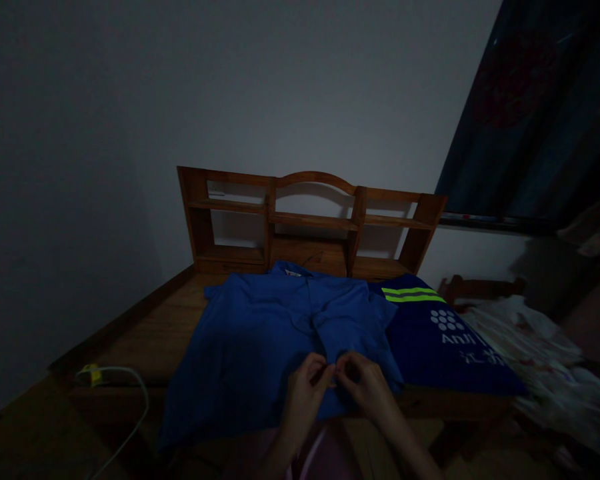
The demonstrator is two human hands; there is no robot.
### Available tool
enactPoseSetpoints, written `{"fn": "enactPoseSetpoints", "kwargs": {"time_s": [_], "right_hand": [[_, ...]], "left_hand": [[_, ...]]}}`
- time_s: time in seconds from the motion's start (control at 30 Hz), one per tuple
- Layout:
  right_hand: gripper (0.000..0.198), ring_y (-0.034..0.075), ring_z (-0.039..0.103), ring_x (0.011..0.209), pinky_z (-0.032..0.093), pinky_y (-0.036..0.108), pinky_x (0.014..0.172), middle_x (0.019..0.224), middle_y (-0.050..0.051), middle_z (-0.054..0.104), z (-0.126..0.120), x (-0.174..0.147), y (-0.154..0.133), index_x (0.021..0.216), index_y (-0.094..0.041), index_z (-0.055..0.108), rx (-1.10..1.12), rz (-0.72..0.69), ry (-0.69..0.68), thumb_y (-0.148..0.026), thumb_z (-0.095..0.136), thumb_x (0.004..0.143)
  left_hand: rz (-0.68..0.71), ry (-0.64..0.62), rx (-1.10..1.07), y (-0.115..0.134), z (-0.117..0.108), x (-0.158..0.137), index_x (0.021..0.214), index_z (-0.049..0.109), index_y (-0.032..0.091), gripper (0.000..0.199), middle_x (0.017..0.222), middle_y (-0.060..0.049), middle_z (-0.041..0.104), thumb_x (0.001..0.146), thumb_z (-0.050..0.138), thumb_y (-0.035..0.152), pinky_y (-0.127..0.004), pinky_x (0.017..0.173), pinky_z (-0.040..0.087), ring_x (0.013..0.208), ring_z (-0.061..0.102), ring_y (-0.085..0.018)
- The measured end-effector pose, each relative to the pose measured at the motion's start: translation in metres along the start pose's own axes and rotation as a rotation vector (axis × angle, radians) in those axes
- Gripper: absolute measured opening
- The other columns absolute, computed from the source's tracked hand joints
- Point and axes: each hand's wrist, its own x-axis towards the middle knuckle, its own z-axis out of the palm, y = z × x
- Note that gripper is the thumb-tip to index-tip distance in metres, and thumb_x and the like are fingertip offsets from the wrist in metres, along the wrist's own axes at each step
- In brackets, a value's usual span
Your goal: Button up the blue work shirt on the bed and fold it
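A blue shirt (260, 327) lies spread over a wooden desk (175, 313), its collar at the far side and its lower edge hanging over the front. Both hands meet at the shirt's front opening, near the desk's front edge. My left hand (307, 380) pinches the shirt's edge between thumb and fingers. Close against it, my right hand (357, 377) pinches the same strip of cloth. What sits exactly between the fingertips is too small and dark to make out.
A dark blue garment (430, 340) with a yellow-green stripe lies at the right. Wooden shelving (313, 220) stands at the desk's back. A white cable (143, 387) hangs off the left front. White plastic bags (535, 333) are heaped at the right, below a dark curtain (520, 120).
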Motion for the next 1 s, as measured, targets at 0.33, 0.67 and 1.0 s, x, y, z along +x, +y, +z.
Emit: {"fn": "enactPoseSetpoints", "kwargs": {"time_s": [0.33,0.67,1.0], "right_hand": [[0.007,0.012,0.054,0.071,0.039,0.023,0.066,0.081,-0.001,0.055,0.009,-0.006,0.002,0.086,-0.019,0.053,-0.061,-0.044,-0.028,-0.013,0.05,0.084],[0.006,0.012,0.055,0.077,0.039,0.024,0.071,0.085,0.0,0.056,0.007,-0.012,-0.002,0.089,-0.019,0.053,-0.053,-0.065,-0.026,-0.018,0.047,0.089],[0.008,0.014,0.055,0.077,0.039,0.024,0.071,0.084,0.001,0.057,0.009,-0.01,0.003,0.085,-0.019,0.054,-0.037,-0.054,-0.005,-0.018,0.047,0.088]], "left_hand": [[-0.14,0.027,-0.238,-0.02,0.001,0.003,0.08,0.049,0.014,0.025,0.069,0.001,0.054,0.075,0.063,0.034,-0.027,0.067,0.053,0.069,0.058,-0.013],[-0.132,0.002,-0.204,-0.02,-0.001,0.003,0.089,0.048,0.014,0.023,0.075,-0.004,0.061,0.077,0.06,0.029,-0.026,0.067,0.05,0.072,0.061,-0.016],[-0.104,0.006,-0.211,-0.022,-0.001,0.002,0.098,0.05,0.012,0.031,0.08,-0.006,0.062,0.077,0.06,0.033,-0.031,0.071,0.052,0.08,0.062,-0.019]]}}
